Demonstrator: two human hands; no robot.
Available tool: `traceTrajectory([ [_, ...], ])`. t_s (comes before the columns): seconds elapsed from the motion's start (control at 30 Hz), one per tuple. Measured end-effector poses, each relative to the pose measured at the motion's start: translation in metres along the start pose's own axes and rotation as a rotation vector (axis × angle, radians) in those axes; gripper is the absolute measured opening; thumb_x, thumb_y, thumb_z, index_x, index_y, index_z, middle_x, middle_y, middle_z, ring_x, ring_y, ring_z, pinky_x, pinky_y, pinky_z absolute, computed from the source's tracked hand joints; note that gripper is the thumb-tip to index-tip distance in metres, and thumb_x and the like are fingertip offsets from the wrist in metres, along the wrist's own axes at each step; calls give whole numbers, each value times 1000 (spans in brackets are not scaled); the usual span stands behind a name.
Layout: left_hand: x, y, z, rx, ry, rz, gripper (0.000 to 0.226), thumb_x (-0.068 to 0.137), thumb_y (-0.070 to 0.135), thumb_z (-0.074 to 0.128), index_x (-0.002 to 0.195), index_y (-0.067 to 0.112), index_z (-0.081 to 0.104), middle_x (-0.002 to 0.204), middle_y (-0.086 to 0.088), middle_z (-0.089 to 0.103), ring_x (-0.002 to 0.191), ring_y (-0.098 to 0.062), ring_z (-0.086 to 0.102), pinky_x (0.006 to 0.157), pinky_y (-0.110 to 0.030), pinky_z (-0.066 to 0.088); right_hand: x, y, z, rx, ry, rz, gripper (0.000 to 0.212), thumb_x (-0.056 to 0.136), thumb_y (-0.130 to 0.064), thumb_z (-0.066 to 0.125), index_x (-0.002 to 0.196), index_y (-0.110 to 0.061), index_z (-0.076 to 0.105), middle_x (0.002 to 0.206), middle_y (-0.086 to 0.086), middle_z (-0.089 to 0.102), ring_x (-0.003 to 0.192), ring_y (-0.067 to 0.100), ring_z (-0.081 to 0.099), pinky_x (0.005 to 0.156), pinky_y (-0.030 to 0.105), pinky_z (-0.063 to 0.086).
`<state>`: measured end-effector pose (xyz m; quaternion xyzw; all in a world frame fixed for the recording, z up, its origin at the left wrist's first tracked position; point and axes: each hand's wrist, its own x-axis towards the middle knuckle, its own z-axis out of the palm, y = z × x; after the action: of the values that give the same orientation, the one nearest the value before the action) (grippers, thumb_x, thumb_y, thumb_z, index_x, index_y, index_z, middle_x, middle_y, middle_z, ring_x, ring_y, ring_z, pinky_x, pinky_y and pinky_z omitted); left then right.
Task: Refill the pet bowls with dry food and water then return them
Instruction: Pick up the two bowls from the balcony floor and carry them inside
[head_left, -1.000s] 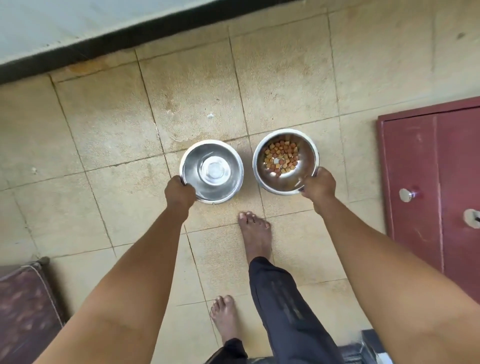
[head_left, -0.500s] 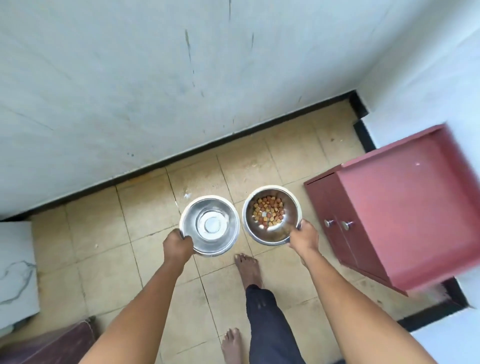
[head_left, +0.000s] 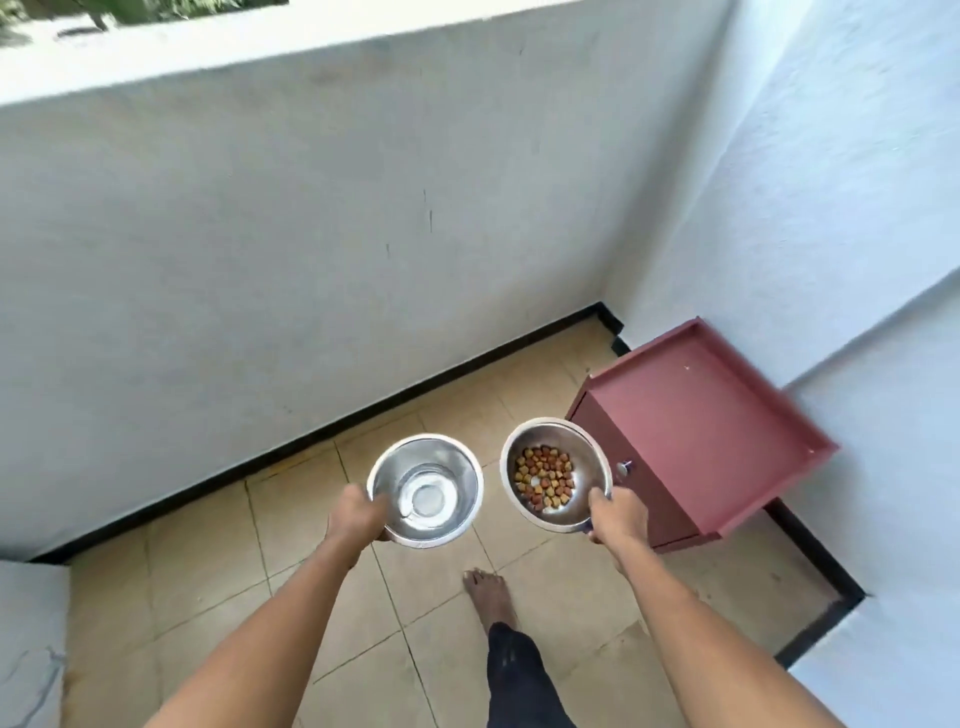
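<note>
Two steel pet bowls are held up in front of me above the tiled floor. My left hand (head_left: 356, 515) grips the near-left rim of the water bowl (head_left: 434, 467), whose inside shines and looks to hold clear water. My right hand (head_left: 615, 514) grips the near-right rim of the food bowl (head_left: 587, 457), which holds several brown and orange kibble pieces (head_left: 544, 480) on its bottom. The bowls sit side by side, a small gap between them, both roughly level.
A low maroon cabinet (head_left: 696, 415) with small knobs stands to the right against the white wall. A white parapet wall (head_left: 311, 234) with a black skirting runs ahead. My bare foot (head_left: 485, 592) stands on the beige tiles. A pale marbled slab (head_left: 31, 644) is at the left edge.
The view has tilted up from the floor to the walls. Both bowls have risen off the floor with my hands and now sit higher, near the cabinet's top.
</note>
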<state>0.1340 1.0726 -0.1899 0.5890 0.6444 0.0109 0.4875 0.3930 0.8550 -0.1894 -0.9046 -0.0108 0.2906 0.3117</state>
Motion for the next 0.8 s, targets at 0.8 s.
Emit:
traceTrajectory([
  [0.8, -237, 21, 60, 326, -288, 459, 22, 84, 5, 54, 70, -3, 68, 61, -16, 69, 45, -27, 71, 42, -27, 54, -247, 236, -199, 106, 296, 167, 30, 100, -18, 51, 73, -7, 60, 65, 8, 62, 43, 17, 60, 34, 16, 37],
])
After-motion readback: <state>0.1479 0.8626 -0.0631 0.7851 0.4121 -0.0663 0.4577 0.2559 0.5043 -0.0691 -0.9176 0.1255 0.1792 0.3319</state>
